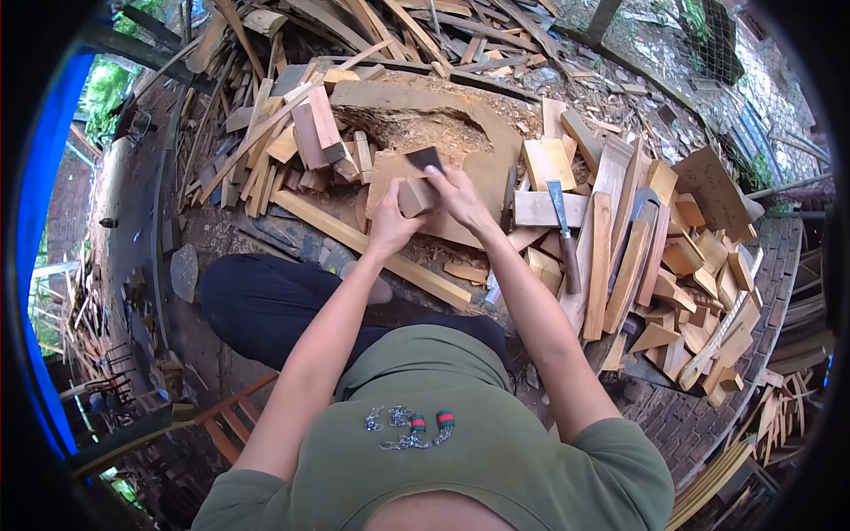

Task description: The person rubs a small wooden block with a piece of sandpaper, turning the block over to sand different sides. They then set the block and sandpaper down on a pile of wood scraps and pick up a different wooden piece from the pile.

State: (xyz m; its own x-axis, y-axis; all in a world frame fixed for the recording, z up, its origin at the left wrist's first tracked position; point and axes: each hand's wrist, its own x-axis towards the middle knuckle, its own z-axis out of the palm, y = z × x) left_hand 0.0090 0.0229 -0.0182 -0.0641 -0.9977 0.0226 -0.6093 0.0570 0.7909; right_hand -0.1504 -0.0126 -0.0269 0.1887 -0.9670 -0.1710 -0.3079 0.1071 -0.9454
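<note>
My left hand (390, 228) grips a small squared wood block (415, 197) from its left side. My right hand (459, 196) is closed at the block's upper right, around a dark, flat, square-edged piece (425, 158) that sticks out past the fingers. What this piece is I cannot tell. Both hands are close together over a large wooden slab (503, 164) with a rough, hollowed-out top. To the right of my right hand, a chisel (560, 212) with a broad metal blade and a wooden handle lies across offcuts.
Cut wood pieces (686, 257) are heaped on the right, beside a lettered cardboard piece (711, 192). A long wooden batten (372, 250) runs diagonally in front of my legs. Scrap wood (354, 26) is piled at the back, and a blue tarp (44, 265) hangs far left.
</note>
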